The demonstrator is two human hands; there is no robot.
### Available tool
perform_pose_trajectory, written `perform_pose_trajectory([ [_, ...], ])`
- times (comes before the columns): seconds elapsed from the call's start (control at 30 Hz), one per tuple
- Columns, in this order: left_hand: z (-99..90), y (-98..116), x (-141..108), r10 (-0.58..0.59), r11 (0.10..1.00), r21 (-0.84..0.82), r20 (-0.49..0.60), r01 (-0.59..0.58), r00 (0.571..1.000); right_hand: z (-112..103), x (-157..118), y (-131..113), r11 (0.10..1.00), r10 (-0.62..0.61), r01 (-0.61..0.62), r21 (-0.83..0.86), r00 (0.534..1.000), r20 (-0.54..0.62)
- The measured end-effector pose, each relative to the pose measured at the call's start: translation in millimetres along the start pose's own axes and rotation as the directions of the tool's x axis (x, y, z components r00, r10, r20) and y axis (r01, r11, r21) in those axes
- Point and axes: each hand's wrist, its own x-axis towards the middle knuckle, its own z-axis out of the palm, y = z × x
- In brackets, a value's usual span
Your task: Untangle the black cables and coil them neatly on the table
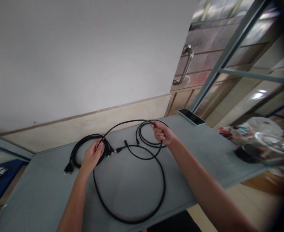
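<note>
A black cable point(164, 180) runs between my two hands in a raised arc and hangs in a large loop over the grey table. My left hand point(93, 153) is closed on it, in front of a coiled bundle of black cables point(75, 149) with several plugs at its ends. Further right, my right hand point(161, 132) grips the same cable with curled fingers. Behind that hand lies another thin black coil point(140, 131). Connector ends point(119, 149) rest near the middle of the table, between the two coils.
The grey table point(204, 151) stands against a pale wall. A phone point(191, 116) lies at its back right, near a metal frame post. A clear round container point(260, 149) is at the right edge. A blue object point(5, 180) shows at far left.
</note>
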Motion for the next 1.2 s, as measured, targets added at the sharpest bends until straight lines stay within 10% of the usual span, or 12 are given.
perform_pose_trajectory([
  [0.23,2.1,2,-9,0.037,0.983,-0.182,0.115,-0.016,0.993,13,7,11,0.991,0.043,-0.033,-0.13,0.997,0.072],
  [0.5,-39.3,0,11,-0.006,0.8,-0.585,-0.227,-0.132,0.974,-14,-14,-18,0.907,-0.038,0.045,-0.42,0.999,0.026],
  [0.9,-79.9,3,11,-0.077,0.635,-0.761,-0.234,-0.133,0.969,-33,-16,-22,0.922,-0.144,0.094,-0.376,0.984,-0.105],
  [1.03,-81.6,3,9,-0.041,0.591,-0.801,-0.152,-0.099,0.987,-28,-14,-22,0.94,-0.2,0.149,-0.306,0.969,-0.143],
  [1.2,-73.8,9,0,-0.05,0.659,-0.725,0.224,0.201,0.973,-22,-10,-22,0.976,-0.161,0.139,-0.167,0.979,-0.126],
])
